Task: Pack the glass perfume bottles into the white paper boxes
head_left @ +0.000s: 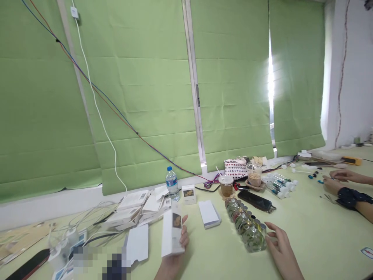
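My left hand (184,237) is wrapped around a small white box (171,239) with a brown picture on its side, held upright above the table. My right hand (278,243) is at the near right end of a double row of small clear glass jars (246,229) with metallic lids. Its thumb and fingers are apart, the fingertips beside the nearest jars; whether they touch one I cannot tell. A flat white box (209,214) lies between the hands, and a similar box with a picture (189,194) stands behind it.
Flattened white cartons (131,206) are piled at left, near tangled cables and a power strip (68,241). Behind stand a water bottle (172,184), a drink cup (226,186) and an iced drink (254,177). A black phone (255,200) lies beyond the jars. Another person's hands (335,182) work at right.
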